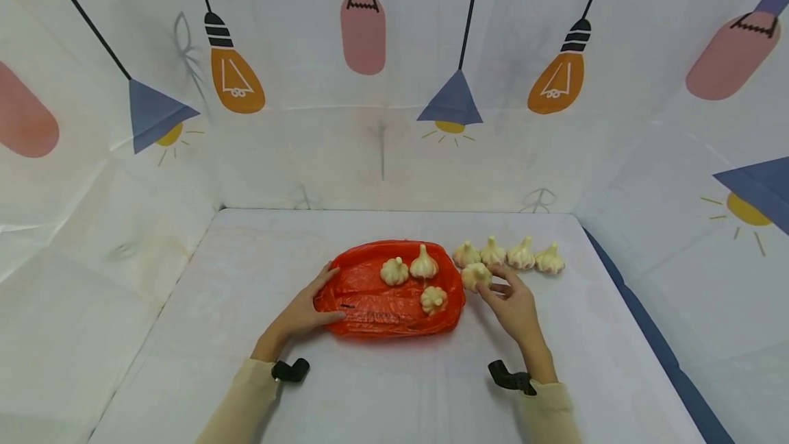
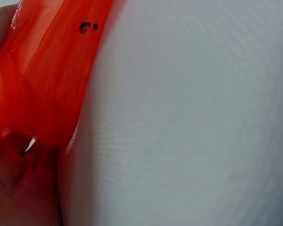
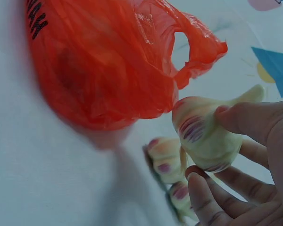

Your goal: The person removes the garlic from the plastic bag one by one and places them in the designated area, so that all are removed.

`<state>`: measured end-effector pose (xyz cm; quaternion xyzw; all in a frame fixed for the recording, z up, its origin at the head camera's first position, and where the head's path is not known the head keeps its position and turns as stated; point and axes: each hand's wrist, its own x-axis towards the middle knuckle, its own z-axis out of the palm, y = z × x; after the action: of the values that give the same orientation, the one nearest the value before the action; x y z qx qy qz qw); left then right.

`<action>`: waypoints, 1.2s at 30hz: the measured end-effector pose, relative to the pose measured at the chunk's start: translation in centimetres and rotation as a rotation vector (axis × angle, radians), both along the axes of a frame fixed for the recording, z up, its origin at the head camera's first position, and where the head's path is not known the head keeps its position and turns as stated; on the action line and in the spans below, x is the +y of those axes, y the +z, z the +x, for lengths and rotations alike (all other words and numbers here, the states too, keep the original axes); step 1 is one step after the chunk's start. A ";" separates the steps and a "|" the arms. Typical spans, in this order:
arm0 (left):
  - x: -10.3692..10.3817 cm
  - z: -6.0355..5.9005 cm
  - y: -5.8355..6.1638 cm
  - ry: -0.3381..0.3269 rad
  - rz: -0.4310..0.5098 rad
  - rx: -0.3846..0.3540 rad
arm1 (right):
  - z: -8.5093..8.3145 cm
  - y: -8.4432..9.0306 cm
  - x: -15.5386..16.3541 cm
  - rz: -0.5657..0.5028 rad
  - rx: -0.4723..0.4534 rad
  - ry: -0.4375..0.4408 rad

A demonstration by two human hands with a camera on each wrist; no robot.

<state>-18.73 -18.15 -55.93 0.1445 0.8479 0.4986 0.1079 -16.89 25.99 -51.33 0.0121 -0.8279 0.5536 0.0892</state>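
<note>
An orange-red plastic bag (image 1: 370, 300) lies flat on the white table, with three garlic bulbs (image 1: 394, 271) resting on it. My left hand (image 1: 311, 307) rests on the bag's left edge with fingers laid out along it; the left wrist view shows the bag (image 2: 42, 80) close up. My right hand (image 1: 502, 293) pinches a garlic bulb (image 1: 476, 275) just right of the bag. In the right wrist view thumb and fingertips (image 3: 205, 190) hold that bulb (image 3: 205, 136) beside the bag's handle (image 3: 198, 42).
A row of several garlic bulbs (image 1: 522, 254) lies behind my right hand; two of them (image 3: 167, 157) show in the right wrist view. A printed cloth backdrop (image 1: 394, 74) walls in the table (image 1: 394, 389) on three sides.
</note>
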 end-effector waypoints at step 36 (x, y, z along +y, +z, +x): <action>0.0 0.0 0.0 -0.004 -0.004 0.010 | -1.3 -3.4 0.4 0.107 -0.071 -0.030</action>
<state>-18.77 -18.11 -55.95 0.1482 0.8492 0.4959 0.1050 -18.23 26.36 -54.77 -0.0153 -0.8591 0.5072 0.0674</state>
